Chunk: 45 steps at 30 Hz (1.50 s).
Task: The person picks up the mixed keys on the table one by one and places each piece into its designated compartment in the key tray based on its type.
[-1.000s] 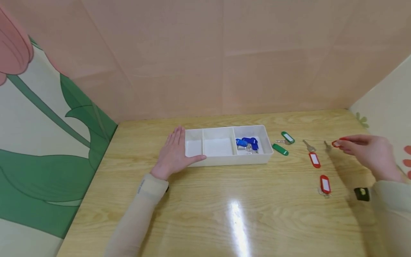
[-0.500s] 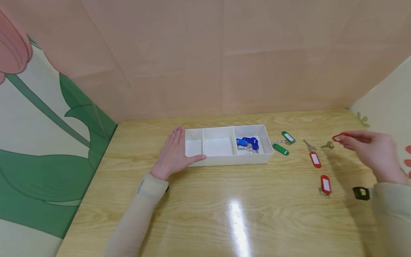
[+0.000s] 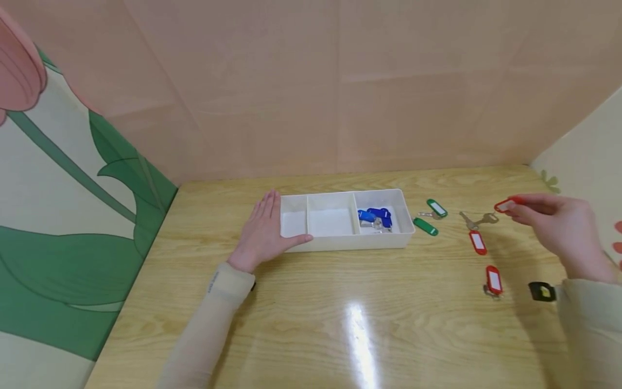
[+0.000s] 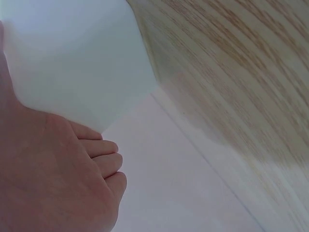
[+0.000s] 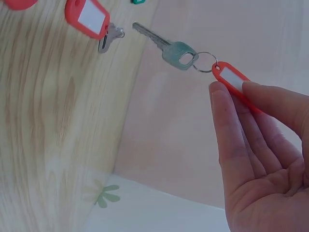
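Pinched a red key tag (image 5: 236, 88) between the thumb and fingers of the right hand (image 3: 568, 227), above the far right of the desk (image 3: 291, 324). Bore a metal key (image 5: 176, 54) on a thin wire ring (image 5: 205, 52), clear of the fingers. Looked light and stiff, perhaps slightly slippery, hardly fragile; seemed best taken by the flat faces at the end away from the ring, with the key liable to swing. Combined a rounded, oblong plastic frame with a white label, and a toothed blade with a broad, pierced bow. Overlapped in the head view with the neighbouring key (image 3: 468, 220) of a second red tag (image 3: 478, 243), yet showed apart from it in the right wrist view. Took in, nearer the person, a third red tag (image 3: 493, 280), and to the left two green tags (image 3: 425, 226) with a silvery key (image 3: 426, 215) between. Featured beyond those a smooth white tray (image 3: 340, 243) of three compartments, with blue tags (image 3: 378, 213) heaped in the right one. Rested the left hand (image 3: 259, 232) along the tray's left end, with fingers straight and thumb spread over the front wall. Backed the wood-grained desk with a pale pink sheet (image 3: 340, 108).
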Each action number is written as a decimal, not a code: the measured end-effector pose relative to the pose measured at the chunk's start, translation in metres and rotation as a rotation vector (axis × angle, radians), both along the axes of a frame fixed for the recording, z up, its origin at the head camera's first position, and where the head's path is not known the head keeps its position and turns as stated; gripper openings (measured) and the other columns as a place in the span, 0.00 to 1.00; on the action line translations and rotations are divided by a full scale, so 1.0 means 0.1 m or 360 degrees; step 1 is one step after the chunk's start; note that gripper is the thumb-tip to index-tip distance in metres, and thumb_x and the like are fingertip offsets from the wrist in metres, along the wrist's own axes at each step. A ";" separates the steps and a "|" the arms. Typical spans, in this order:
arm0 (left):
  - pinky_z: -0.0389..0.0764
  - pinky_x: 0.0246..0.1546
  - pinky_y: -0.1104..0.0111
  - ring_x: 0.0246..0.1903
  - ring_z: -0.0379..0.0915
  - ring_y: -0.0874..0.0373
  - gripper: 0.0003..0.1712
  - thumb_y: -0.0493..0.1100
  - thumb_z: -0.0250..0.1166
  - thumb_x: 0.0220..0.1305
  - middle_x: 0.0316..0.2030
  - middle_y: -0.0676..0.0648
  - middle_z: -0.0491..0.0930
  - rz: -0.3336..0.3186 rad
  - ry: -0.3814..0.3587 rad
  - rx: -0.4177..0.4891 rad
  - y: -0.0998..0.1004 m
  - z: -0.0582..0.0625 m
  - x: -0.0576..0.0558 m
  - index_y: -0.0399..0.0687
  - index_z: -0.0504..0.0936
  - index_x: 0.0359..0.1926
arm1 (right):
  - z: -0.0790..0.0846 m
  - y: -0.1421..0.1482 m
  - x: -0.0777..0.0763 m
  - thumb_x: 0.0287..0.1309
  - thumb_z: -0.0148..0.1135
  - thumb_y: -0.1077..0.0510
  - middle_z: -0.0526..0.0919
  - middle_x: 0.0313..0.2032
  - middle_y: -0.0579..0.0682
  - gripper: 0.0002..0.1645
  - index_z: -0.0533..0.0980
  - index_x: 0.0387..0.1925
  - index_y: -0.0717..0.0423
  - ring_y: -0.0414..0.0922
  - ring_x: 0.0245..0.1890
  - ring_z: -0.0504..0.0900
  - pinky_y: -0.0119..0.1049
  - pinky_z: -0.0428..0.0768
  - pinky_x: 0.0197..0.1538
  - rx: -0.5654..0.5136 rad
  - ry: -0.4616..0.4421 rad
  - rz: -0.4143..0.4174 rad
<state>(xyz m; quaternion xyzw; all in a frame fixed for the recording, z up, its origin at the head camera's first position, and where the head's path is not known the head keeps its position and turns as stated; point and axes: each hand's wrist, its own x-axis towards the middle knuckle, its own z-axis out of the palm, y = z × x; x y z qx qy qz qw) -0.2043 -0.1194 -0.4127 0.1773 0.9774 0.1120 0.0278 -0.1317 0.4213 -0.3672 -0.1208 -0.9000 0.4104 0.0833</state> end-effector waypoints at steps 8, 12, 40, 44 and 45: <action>0.32 0.76 0.61 0.78 0.28 0.49 0.78 0.90 0.46 0.51 0.80 0.38 0.33 -0.0005 0.0001 -0.0004 0.01 0.01 0.01 0.34 0.36 0.79 | 0.01 -0.08 -0.01 0.62 0.70 0.41 0.85 0.31 0.24 0.35 0.78 0.59 0.64 0.24 0.31 0.83 0.17 0.76 0.31 -0.0089 -0.0023 0.0011; 0.32 0.76 0.61 0.78 0.28 0.49 0.78 0.90 0.46 0.51 0.80 0.37 0.33 -0.0006 0.0004 0.0001 0.00 0.01 0.00 0.33 0.36 0.79 | 0.00 -0.10 -0.03 0.64 0.69 0.45 0.86 0.31 0.27 0.32 0.77 0.59 0.64 0.25 0.32 0.85 0.15 0.76 0.34 -0.0165 -0.0003 0.0033; 0.32 0.76 0.61 0.78 0.28 0.48 0.78 0.91 0.45 0.51 0.80 0.37 0.34 -0.0012 0.0034 0.0028 -0.01 -0.01 0.02 0.33 0.37 0.80 | 0.02 -0.36 -0.05 0.66 0.68 0.47 0.89 0.37 0.35 0.28 0.80 0.61 0.57 0.31 0.37 0.87 0.16 0.78 0.41 -0.0434 0.0039 0.0135; 0.32 0.76 0.61 0.78 0.28 0.48 0.79 0.91 0.45 0.51 0.80 0.37 0.33 -0.0009 0.0034 0.0031 -0.01 -0.01 0.02 0.33 0.37 0.80 | 0.04 -0.41 -0.04 0.66 0.67 0.45 0.89 0.38 0.35 0.30 0.79 0.63 0.57 0.31 0.38 0.87 0.14 0.76 0.41 -0.0415 0.0029 0.0139; 0.32 0.76 0.61 0.78 0.28 0.48 0.79 0.91 0.45 0.51 0.80 0.37 0.33 -0.0009 0.0034 0.0032 -0.01 -0.02 0.02 0.33 0.37 0.80 | 0.05 -0.43 -0.04 0.66 0.67 0.46 0.89 0.38 0.36 0.30 0.79 0.63 0.57 0.31 0.38 0.87 0.14 0.76 0.42 -0.0424 0.0042 0.0145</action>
